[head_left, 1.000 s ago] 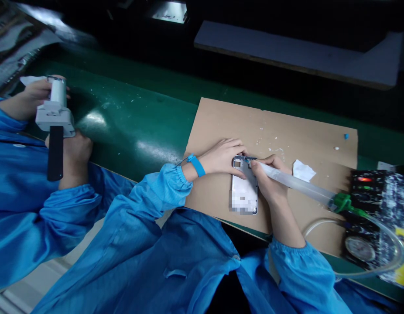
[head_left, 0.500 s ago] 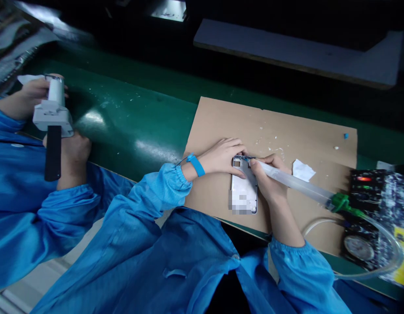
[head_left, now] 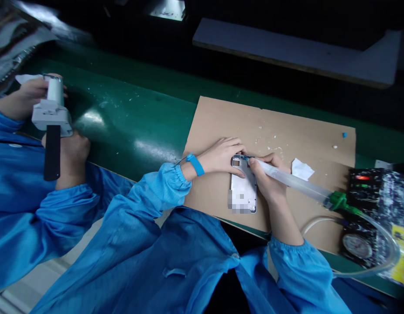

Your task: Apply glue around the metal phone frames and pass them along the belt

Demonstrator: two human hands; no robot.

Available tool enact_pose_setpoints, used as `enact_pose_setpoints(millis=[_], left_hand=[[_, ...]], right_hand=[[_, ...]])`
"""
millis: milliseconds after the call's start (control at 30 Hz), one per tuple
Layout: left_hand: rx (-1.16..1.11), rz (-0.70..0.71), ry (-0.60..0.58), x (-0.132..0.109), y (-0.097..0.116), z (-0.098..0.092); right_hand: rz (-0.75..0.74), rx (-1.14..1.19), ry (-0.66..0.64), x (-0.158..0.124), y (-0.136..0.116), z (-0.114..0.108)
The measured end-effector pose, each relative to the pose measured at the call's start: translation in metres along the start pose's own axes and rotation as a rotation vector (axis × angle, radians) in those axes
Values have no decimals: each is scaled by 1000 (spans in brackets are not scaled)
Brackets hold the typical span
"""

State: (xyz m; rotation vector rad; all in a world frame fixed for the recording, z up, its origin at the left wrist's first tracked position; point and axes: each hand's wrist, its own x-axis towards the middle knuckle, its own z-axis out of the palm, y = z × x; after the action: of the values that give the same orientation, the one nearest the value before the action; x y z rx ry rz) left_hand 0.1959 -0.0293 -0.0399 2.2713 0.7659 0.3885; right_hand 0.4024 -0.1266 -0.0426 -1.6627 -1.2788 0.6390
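A silvery phone frame [head_left: 244, 187] lies on a sheet of brown cardboard [head_left: 218, 120]. My left hand [head_left: 225, 156], with a blue strap at the wrist, grips its upper left corner between thumb and fingers. In my right hand [head_left: 270, 176] is a translucent dispensing syringe [head_left: 295, 182] with a green cap [head_left: 340, 200] and a clear hose at its back end. Its front end points at the top edge of the phone frame; the very tip is too small to make out.
A dispenser box [head_left: 365, 192] with a red display and a round gauge [head_left: 357, 245] stands at the right. A crumpled white tissue [head_left: 302, 169] and a small blue piece [head_left: 344, 134] lie on the cardboard. To the left, a co-worker's hands hold a white device [head_left: 52, 115].
Hardly anything differs. The view has shifted very slightly, and both hands keep their places on the phone frame and the syringe.
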Motion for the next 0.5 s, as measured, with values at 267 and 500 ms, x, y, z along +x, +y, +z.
enact_pose_setpoints(millis=[267, 500], left_hand=[[-7, -6, 9, 0, -2, 1], [-8, 4, -14, -2, -2, -2]], right_hand=[[5, 37, -18, -1, 2, -1], [-29, 192, 68, -1, 5, 0]])
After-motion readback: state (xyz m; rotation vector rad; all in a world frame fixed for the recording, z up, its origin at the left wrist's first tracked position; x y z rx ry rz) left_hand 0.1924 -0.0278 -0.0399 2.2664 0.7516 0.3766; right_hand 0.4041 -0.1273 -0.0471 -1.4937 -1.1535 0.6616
